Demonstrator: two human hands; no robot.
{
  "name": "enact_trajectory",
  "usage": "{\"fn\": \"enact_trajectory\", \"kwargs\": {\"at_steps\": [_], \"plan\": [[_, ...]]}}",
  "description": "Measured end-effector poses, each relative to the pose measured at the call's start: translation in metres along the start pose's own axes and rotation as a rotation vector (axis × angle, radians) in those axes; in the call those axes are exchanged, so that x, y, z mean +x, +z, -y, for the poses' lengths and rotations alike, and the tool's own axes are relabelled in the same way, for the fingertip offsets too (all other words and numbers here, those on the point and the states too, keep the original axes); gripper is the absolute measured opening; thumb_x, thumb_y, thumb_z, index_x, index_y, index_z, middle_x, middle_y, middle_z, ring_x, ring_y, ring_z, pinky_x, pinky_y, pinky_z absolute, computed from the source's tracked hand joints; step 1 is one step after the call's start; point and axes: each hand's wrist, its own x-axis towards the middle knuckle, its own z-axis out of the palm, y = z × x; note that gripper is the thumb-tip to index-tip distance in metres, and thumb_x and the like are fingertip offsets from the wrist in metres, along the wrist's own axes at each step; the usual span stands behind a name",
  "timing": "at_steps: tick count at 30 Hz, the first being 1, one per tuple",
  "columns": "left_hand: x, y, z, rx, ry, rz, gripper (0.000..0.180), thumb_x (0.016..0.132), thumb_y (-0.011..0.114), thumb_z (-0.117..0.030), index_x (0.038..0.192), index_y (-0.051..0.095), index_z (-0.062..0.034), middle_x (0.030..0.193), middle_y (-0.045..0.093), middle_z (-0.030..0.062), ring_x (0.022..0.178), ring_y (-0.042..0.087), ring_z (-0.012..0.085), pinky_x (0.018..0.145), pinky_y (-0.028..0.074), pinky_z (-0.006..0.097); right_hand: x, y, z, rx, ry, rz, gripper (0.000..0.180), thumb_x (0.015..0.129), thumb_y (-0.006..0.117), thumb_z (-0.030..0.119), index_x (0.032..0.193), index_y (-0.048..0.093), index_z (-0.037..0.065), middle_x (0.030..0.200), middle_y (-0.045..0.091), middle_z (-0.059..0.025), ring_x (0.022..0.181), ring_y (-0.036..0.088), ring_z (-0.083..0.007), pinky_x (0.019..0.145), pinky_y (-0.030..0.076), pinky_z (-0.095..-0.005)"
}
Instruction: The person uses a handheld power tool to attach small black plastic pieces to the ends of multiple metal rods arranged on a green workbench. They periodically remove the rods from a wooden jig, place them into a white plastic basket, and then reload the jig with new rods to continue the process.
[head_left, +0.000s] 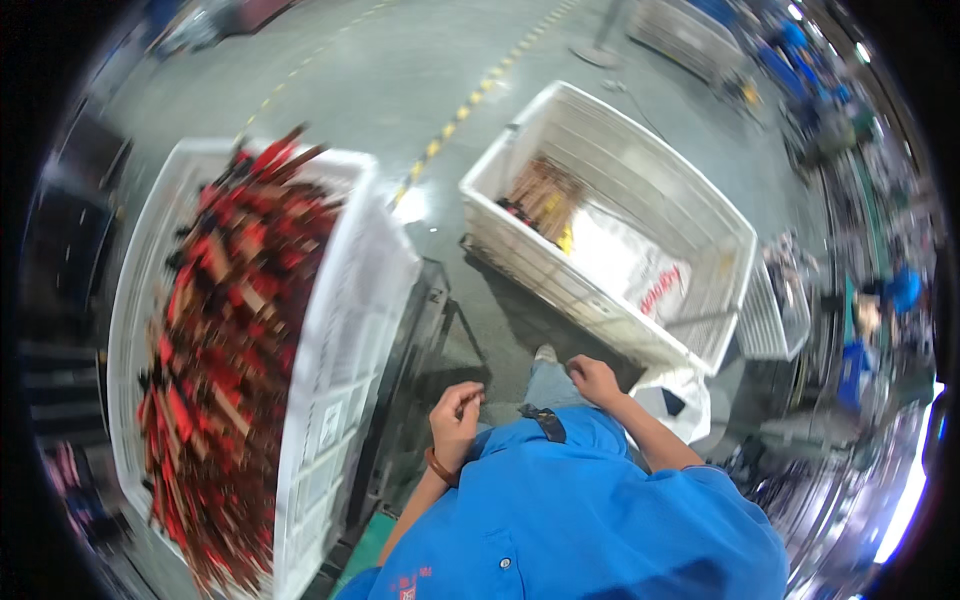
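Blue shirt nearest, front of the person. Left hand: fingers loosely curled, released, nothing seen in them. Right hand: relaxed, bent fingers, likewise nothing seen in it. Red and brown pieces, blurred, lie heaped in the left bin, left of the left hand and apart from it. Brown sticks lie beside a white sack inside the right bin, ahead of both hands. Right hand is near that bin's closest edge. Bare floor runs between the bins, widening beyond them.
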Motion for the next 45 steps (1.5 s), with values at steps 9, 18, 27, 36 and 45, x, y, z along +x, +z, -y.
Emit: {"fn": "enact_trajectory", "kwargs": {"at_steps": [9, 18, 27, 36, 45], "plan": [[0.131, 0.185, 0.083, 0.486, -0.064, 0.684, 0.015, 0.088, 0.061, -0.005, 0.101, 0.065, 0.0005, 0.09, 0.068, 0.0095, 0.078, 0.065, 0.0156, 0.069, 0.051, 0.027, -0.03, -0.019, -0.181, 0.455, 0.486, -0.266, 0.019, 0.084, 0.056, 0.004, 0.102, 0.06, 0.0, 0.075, 0.067, -0.0128, 0.068, 0.068, -0.0219, 0.064, 0.053, -0.033], [0.27, 0.326, 0.15, 0.615, -0.241, 0.539, 0.021, 0.087, 0.063, -0.008, 0.106, 0.066, 0.0008, 0.095, 0.07, 0.0094, 0.083, 0.065, 0.0135, 0.076, 0.051, 0.027, 0.048, -0.098, -0.274, 0.569, 0.759, -0.325, 0.02, 0.083, 0.061, 0.014, 0.101, 0.064, 0.003, 0.085, 0.069, -0.0156, 0.078, 0.068, -0.029, 0.072, 0.052, -0.0368], [0.482, 0.275, 0.281, 0.756, -0.33, 0.335, 0.045, 0.082, 0.068, -0.016, 0.122, 0.058, 0.0006, 0.116, 0.063, 0.0192, 0.11, 0.06, 0.0275, 0.095, 0.045, 0.036, 0.175, -0.04, -0.314, 0.65, 0.755, -0.146, 0.037, 0.08, 0.068, 0.028, 0.106, 0.064, 0.001, 0.092, 0.069, -0.0147, 0.084, 0.067, -0.027, 0.078, 0.052, -0.0365], [0.666, 0.292, 0.396, 0.713, -0.535, 0.578, 0.065, 0.088, 0.066, -0.023, 0.142, 0.037, 0.001, 0.146, 0.04, 0.0179, 0.135, 0.039, 0.0299, 0.109, 0.033, 0.039, 0.416, 0.103, -0.364, 0.634, 0.756, 0.088, 0.066, 0.083, 0.066, 0.038, 0.133, 0.048, -0.001, 0.133, 0.051, -0.0217, 0.121, 0.051, -0.0332, 0.101, 0.041, -0.0404], [0.786, 0.338, 0.576, 1.163, -0.358, 0.863, 0.089, 0.083, 0.066, -0.049, 0.147, 0.026, -0.0011, 0.148, 0.035, 0.0229, 0.137, 0.035, 0.0315, 0.112, 0.03, 0.037, 0.622, 0.219, -0.477, 0.718, 0.858, -0.06, 0.09, 0.083, 0.064, 0.047, 0.145, 0.024, -0.005, 0.143, 0.036, -0.0293, 0.131, 0.04, -0.0393, 0.109, 0.034, -0.0396]]}}
